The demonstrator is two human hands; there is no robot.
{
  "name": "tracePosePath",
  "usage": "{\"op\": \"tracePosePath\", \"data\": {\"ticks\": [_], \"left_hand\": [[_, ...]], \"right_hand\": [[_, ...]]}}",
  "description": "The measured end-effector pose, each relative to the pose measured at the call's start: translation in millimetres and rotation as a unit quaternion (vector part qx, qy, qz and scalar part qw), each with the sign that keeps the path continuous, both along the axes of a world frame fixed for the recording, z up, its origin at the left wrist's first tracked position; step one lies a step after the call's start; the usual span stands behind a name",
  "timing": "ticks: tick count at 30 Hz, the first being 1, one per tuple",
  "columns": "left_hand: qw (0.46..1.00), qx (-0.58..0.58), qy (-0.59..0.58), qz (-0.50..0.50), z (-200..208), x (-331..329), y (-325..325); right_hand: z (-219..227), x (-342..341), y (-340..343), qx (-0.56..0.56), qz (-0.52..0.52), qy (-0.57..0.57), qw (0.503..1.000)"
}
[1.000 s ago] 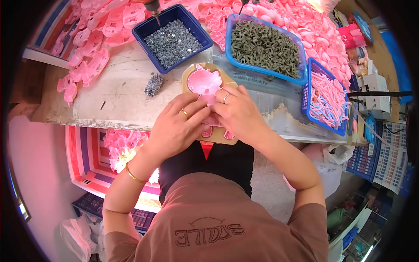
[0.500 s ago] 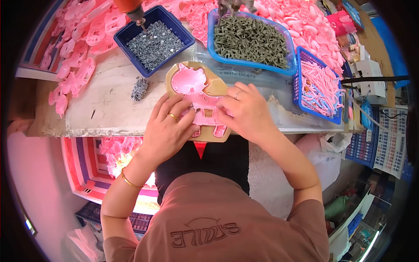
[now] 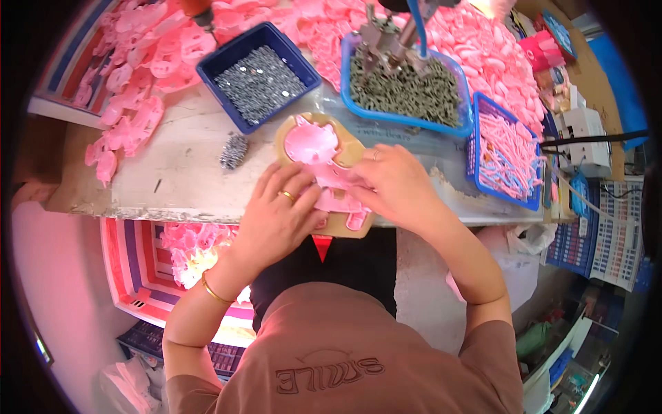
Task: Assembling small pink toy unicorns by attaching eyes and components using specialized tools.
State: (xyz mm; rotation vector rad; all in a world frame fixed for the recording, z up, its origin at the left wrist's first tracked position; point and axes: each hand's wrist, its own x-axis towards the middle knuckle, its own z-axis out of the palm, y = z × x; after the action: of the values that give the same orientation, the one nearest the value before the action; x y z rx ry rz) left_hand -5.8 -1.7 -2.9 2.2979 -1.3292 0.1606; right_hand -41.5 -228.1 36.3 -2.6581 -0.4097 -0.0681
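A pink plastic toy shell (image 3: 310, 143), with a rounded head end and legs, lies in a tan shaped holder (image 3: 338, 228) at the table's front edge. My left hand (image 3: 276, 217) rests along the shell's left side, its fingers bent over the middle and leg area. From the right, my right hand (image 3: 396, 185) grips the shell's body with bent fingers, thumb side hidden. Both hands cover part of the shell, so whether a small piece is between the fingers cannot be seen.
Behind the holder stand a dark blue tray (image 3: 312, 77) of small screws and a blue tub (image 3: 407, 124) of olive-green pieces, with a metal tool (image 3: 389, 45) above it. A blue basket (image 3: 476, 165) holds pink and blue strips. A screw clump (image 3: 234, 150) and pink parts (image 3: 138, 124) lie left.
The whole view has shifted slightly, moving the table's things down and right. Both hands stay at the shell with small finger movements. More of the metal tool shows above the tub.
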Motion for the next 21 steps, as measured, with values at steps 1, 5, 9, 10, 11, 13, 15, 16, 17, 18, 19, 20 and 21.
{"op": "tracePosePath", "data": {"ticks": [1,5,9,10,11,13,15,16,17,18,19,20,21], "left_hand": [[1.0,0.001,-0.009,0.006,0.9,2.7,-1.0],[0.997,-0.073,0.0,0.011,11.9,15.9,-3.3],[0.993,-0.07,-0.026,0.096,11.3,58.0,7.9],[0.99,-0.046,-0.066,0.112,13.4,72.0,1.3],[0.986,-0.02,-0.106,0.13,15.2,86.3,-6.3],[0.974,0.046,-0.147,0.167,14.3,107.6,16.3],[0.972,0.066,-0.14,0.176,7.8,129.7,12.0],[0.971,0.122,-0.138,0.155,6.5,136.9,8.3],[0.966,0.179,-0.134,0.132,8.4,141.8,3.7],[0.96,0.219,-0.103,0.14,10.9,145.8,-0.9],[0.961,0.216,-0.103,0.14,11.8,150.5,-3.6],[0.957,0.237,-0.105,0.132,9.0,155.9,-7.1],[0.952,0.257,-0.108,0.123,6.6,158.3,-11.0]], "right_hand": [[12.2,9.0,4.5,0.026,-0.011,-0.001,1.0],[68.4,92.0,55.1,0.267,0.0,-0.324,0.908],[96.8,124.1,91.3,0.247,0.009,-0.45,0.858],[101.5,148.3,88.2,0.239,0.003,-0.458,0.856],[104.9,197.6,87.3,0.214,-0.002,-0.511,0.832],[121.7,228.7,109.3,0.298,0.064,-0.276,0.911],[143.0,205.2,92.9,0.336,0.101,0.025,0.936],[141.2,190.3,92.2,0.322,0.08,-0.02,0.943],[138.1,176.9,89.9,0.308,0.059,-0.064,0.947],[128.2,163.3,81.9,0.306,0.061,-0.06,0.948],[114.8,148.3,69.1,0.314,0.023,-0.054,0.948],[102.4,139.4,58.1,0.321,-0.017,-0.047,0.946],[96.6,134.8,49.4,0.318,-0.018,-0.046,0.947]]}}
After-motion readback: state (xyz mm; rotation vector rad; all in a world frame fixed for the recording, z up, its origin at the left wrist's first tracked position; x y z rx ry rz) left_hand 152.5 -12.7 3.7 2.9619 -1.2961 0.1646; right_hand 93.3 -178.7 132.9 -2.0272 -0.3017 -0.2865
